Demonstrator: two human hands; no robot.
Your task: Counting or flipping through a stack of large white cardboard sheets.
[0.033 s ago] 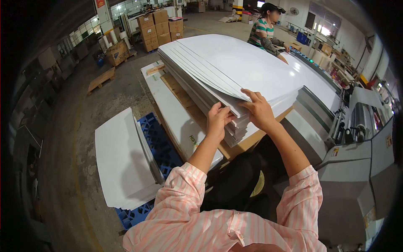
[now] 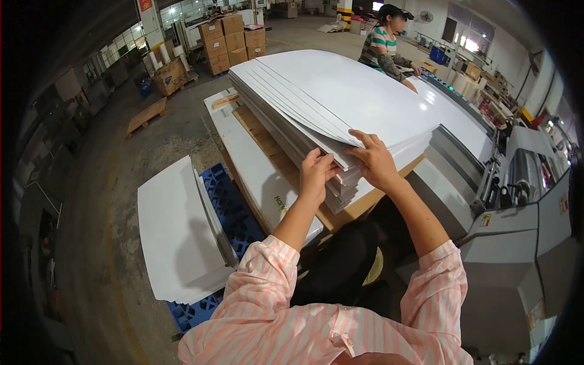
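Both hands, the left hand (image 2: 316,173) and right hand (image 2: 374,159), pinch the near corner of the tall white sheet stack (image 2: 340,97). Most sheets remain there; a smaller pile (image 2: 179,231) lies left on the blue pallet (image 2: 234,213).

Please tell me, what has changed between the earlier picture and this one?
Nothing has visibly changed. Both hands, left hand and right hand, remain at the near corner of the tall stack of white sheets, fingers on its fanned upper sheets. The smaller white pile on the blue pallet lies as before.
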